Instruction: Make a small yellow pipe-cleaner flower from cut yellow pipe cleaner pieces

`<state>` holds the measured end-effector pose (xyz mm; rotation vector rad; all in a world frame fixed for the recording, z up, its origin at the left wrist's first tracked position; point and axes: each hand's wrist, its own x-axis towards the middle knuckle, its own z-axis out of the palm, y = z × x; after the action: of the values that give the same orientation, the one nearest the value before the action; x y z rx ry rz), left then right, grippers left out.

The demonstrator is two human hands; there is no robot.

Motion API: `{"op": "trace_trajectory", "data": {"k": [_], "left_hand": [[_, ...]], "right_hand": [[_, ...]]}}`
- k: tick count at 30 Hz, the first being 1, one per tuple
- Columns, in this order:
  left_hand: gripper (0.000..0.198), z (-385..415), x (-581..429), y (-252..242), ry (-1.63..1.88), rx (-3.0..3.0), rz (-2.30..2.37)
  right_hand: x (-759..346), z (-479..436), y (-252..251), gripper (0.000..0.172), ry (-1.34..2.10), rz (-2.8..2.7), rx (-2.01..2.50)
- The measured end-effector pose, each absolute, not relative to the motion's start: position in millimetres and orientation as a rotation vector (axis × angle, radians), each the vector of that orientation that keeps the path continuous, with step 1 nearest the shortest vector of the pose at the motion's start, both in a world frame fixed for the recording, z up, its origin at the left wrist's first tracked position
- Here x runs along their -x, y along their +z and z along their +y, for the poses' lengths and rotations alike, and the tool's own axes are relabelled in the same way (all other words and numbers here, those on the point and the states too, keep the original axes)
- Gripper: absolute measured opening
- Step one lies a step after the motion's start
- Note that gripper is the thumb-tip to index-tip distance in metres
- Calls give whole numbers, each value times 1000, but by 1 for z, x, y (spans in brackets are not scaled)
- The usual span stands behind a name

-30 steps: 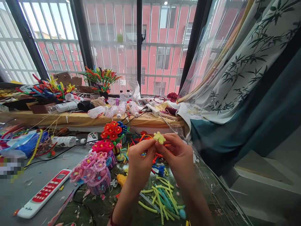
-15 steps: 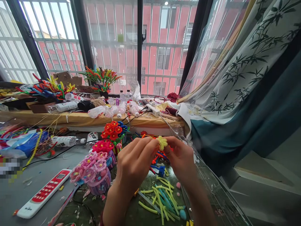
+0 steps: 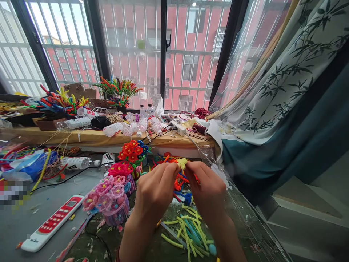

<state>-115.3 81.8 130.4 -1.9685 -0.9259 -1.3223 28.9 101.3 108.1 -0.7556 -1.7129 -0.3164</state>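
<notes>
Both of my hands are raised over the table and pinch one small pale-yellow fuzzy pipe-cleaner flower [image 3: 182,162] between their fingertips. My left hand [image 3: 155,191] grips it from the left, fingers curled. My right hand [image 3: 205,187] grips it from the right, fingers closed too. Below the hands lie several cut yellow-green and blue pipe-cleaner pieces [image 3: 188,229] on the dark table. To the left stand finished pipe-cleaner flower baskets: a pink one [image 3: 109,198], a magenta one [image 3: 120,171] and a red-orange one [image 3: 132,151].
A red and white remote control [image 3: 51,223] lies at the near left. Bottles, cables, a power strip [image 3: 177,127] and bunches of coloured pipe cleaners [image 3: 117,89] crowd the window ledge. A clear plastic sheet [image 3: 245,218] and a curtain [image 3: 286,91] hang at the right.
The hands have turned and worked the yellow flower between the fingertips; the flower looks more bunched and sits slightly lower than a second ago. The view shifted slightly.
</notes>
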Motion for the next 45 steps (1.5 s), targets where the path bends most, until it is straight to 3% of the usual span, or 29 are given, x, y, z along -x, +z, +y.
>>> {"op": "trace_trajectory", "data": {"k": [8, 20, 28, 39, 45], "left_hand": [[18, 80, 113, 131, -1400, 2142, -905], [17, 78, 111, 136, -1626, 2308, -1121], [15, 77, 115, 140, -1747, 2468, -1413], [10, 74, 110, 139, -1549, 2220, -1123], [8, 76, 107, 138, -1617, 2237, -1074]], "right_hand": [[-35, 104, 110, 16, -344, -1828, 672], [-39, 98, 115, 20, -76, -1877, 717], [-43, 92, 125, 13, 118, -1842, 764], [-39, 81, 131, 14, 320, -1687, 856], [-39, 78, 133, 15, 549, -1545, 936]]}}
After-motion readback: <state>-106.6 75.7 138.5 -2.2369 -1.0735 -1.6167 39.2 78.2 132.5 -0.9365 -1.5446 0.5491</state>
